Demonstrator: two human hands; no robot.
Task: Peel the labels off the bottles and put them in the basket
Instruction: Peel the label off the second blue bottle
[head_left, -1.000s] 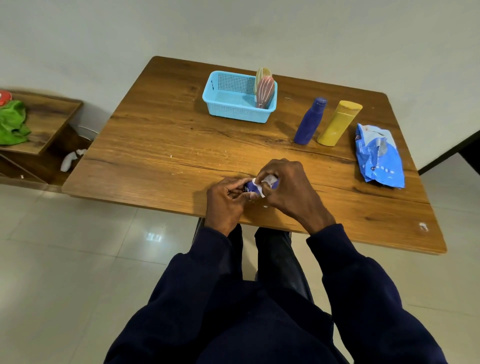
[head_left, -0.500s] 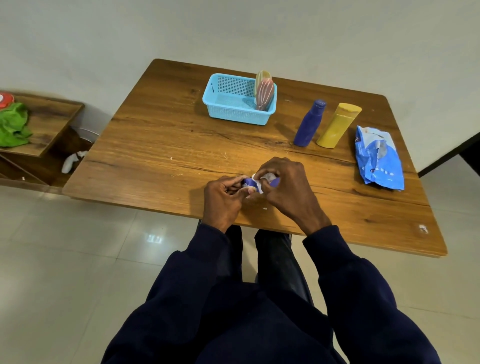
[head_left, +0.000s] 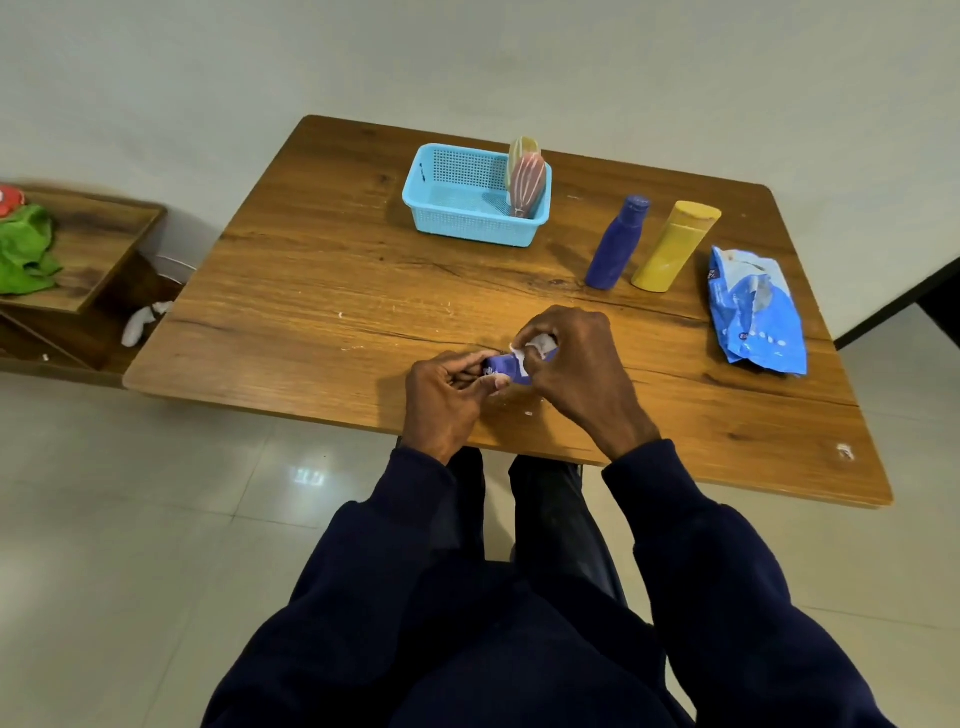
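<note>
A small blue bottle (head_left: 506, 367) lies near the table's front edge, gripped between both hands. My left hand (head_left: 447, 397) holds its left end. My right hand (head_left: 576, 366) closes over its right end, fingers pinching a white, partly lifted label (head_left: 535, 347). A light blue basket (head_left: 470, 205) stands at the back of the table with two striped bottles (head_left: 525, 179) leaning upright in its right corner. A dark blue bottle (head_left: 615, 244) and a yellow bottle (head_left: 672, 247) stand to the basket's right.
A crumpled blue plastic bag (head_left: 753, 312) lies at the right side of the wooden table (head_left: 322, 291). Small white scraps dot the tabletop. A low wooden shelf (head_left: 88, 270) with a green cloth (head_left: 26, 249) stands on the left.
Both hands stay on the small blue bottle; the right-hand fingers have shifted slightly on the white label. The bottle remains at the front edge.
</note>
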